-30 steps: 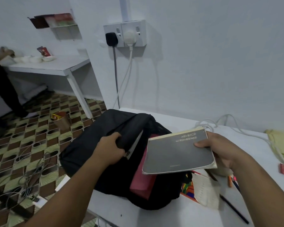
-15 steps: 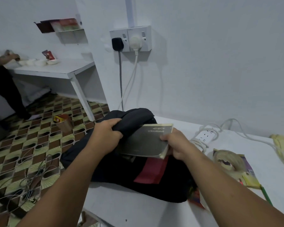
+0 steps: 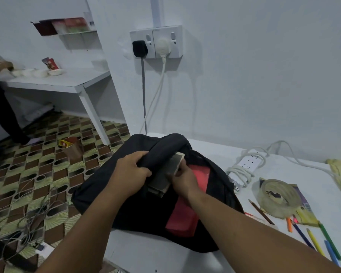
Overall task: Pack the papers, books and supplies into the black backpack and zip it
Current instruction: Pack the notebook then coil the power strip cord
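**Book Insertion: Snag Risks and Legible Markings**

The black backpack (image 3: 110,192) lies on the white table (image 3: 150,251), mouth open toward the person. The left hand (image 3: 130,170) has its fingers curled around the upper flap of the bag, lifting it. The right hand (image 3: 182,177) pinches the dark book (image 3: 165,174), which sits partly inside the opening, beside a red folder (image 3: 187,209) that protrudes from the bag.

Likely faults:
- The book corner may catch on the flap or zip edge if the left hand lowers it.
- The protruding red folder may block the zip.
- The coloured pencils (image 3: 311,239) and tape roll (image 3: 278,198) lie near the table edge; an arm sweep could knock them off.

No writing or brand is legible on any item.
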Demonstrator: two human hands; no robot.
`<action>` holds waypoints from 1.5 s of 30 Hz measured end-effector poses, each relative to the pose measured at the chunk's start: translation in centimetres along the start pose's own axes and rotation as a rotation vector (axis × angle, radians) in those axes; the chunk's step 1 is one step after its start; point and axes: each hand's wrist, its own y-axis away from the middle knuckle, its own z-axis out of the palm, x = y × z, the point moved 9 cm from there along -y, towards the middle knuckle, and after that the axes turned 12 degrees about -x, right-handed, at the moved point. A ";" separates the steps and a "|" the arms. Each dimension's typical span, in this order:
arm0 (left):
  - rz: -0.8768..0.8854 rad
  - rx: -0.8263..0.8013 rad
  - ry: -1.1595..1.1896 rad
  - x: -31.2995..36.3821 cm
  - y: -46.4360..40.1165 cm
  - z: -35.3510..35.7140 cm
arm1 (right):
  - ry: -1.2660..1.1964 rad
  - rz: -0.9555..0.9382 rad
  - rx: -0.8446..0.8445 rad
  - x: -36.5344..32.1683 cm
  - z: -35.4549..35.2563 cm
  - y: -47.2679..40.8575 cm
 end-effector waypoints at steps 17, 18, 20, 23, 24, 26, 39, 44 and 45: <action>0.078 -0.231 -0.215 -1.2 -2.0 5.1 | -0.368 -0.085 -0.024 -1.1 -2.3 2.6; 0.095 -0.245 -0.267 -0.9 -2.2 5.9 | -0.375 -0.091 -0.015 -1.2 -3.1 3.3; 0.145 -0.231 -0.334 0.3 -2.7 7.2 | -0.397 -0.092 0.058 -0.8 -4.9 4.9; 0.208 -0.197 -0.401 2.1 -3.2 9.2 | -0.382 -0.072 0.187 0.0 -8.3 7.4; 0.240 -0.201 -0.421 2.9 -3.2 10.0 | -0.368 -0.074 0.216 0.1 -9.3 8.3; 0.352 -0.217 -0.382 5.4 -2.7 11.9 | -0.342 -0.089 0.275 0.2 -11.5 10.3; 0.310 -0.306 0.454 14.9 -4.4 21.7 | -0.159 -0.087 0.601 1.0 -24.9 19.8; 0.213 -0.332 -0.009 14.0 -9.9 26.8 | -0.067 -0.088 0.587 0.4 -29.9 17.2; 0.149 -0.360 -0.105 13.4 -11.0 27.9 | -0.043 -0.093 0.576 0.2 -30.8 16.3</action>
